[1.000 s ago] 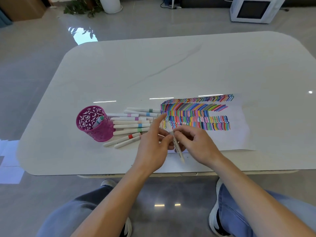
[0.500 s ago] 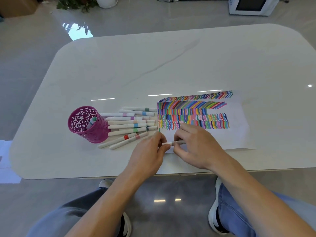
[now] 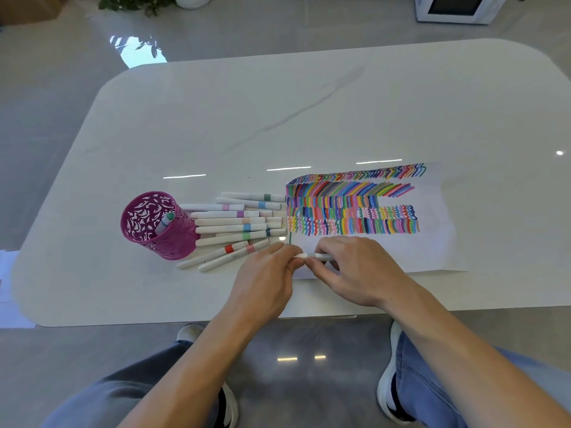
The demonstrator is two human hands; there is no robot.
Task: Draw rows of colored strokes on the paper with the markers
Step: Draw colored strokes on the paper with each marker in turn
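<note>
White stone-like counter (image 3: 309, 118) is seen from the head camera. The paper (image 3: 432, 251) lies on it at the right, near the front edge. Several rows of coloured strokes (image 3: 349, 211) are already drawn on the far part of the sheet. Below them, at the left edge, one green stroke (image 3: 290, 237) is set alone, so a new row is judged to be only begun.

One marker (image 3: 323, 257) is held level over the near left corner of the paper. Its barrel is grasped by the curled fingers of the right hand (image 3: 355, 273), and its white cap (image 3: 301, 255) is pinched by the fingers of the left hand (image 3: 265, 273). Whether the cap is being pulled off or pushed on cannot be told.

The other markers (image 3: 231, 223) are laid side by side between the paper and the pink cup (image 3: 173, 242).

For the next move, the cap should be guided straight along the barrel, and the coming stroke placed just beside the green one.
</note>
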